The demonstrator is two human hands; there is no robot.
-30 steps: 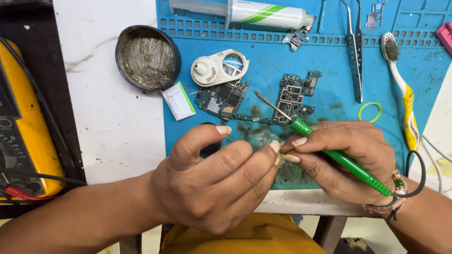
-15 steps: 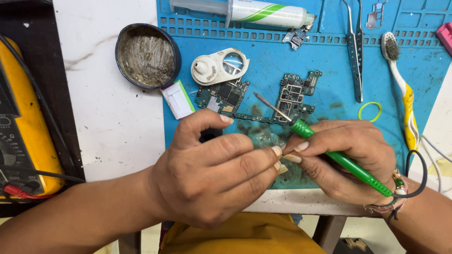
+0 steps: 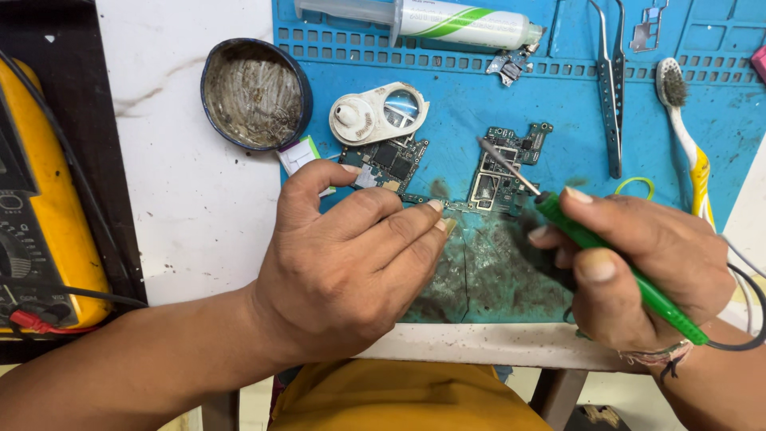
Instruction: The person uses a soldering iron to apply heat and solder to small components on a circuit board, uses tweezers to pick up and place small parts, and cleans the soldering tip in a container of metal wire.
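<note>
White marbled counter (image 3: 199,215) carries a blue work mat (image 3: 718,144) that covers its right part and reaches the near edge, where the mat is scorched dark. On the mat, just ahead of the hands, lies a green circuit board (image 3: 499,172). The left hand (image 3: 351,271) rests at the near edge, its fingers (image 3: 415,223) stretched together with the tips pressing on the board's near strip. The right hand (image 3: 638,263) has its fingers clamped around a green-handled soldering iron (image 3: 590,239), whose metal tip points to the board's far part and hangs just above it; whether it touches cannot be told. A black cord runs from the handle's end off the right edge. Toward the far edge of the mat lie a syringe tube (image 3: 447,20), tweezers (image 3: 610,88) and a toothbrush (image 3: 686,136). A round tin (image 3: 254,94) sits at the mat's left edge, with a white magnifier (image 3: 375,116) beside it. At the counter's left edge lies a yellow meter (image 3: 44,231).
</note>
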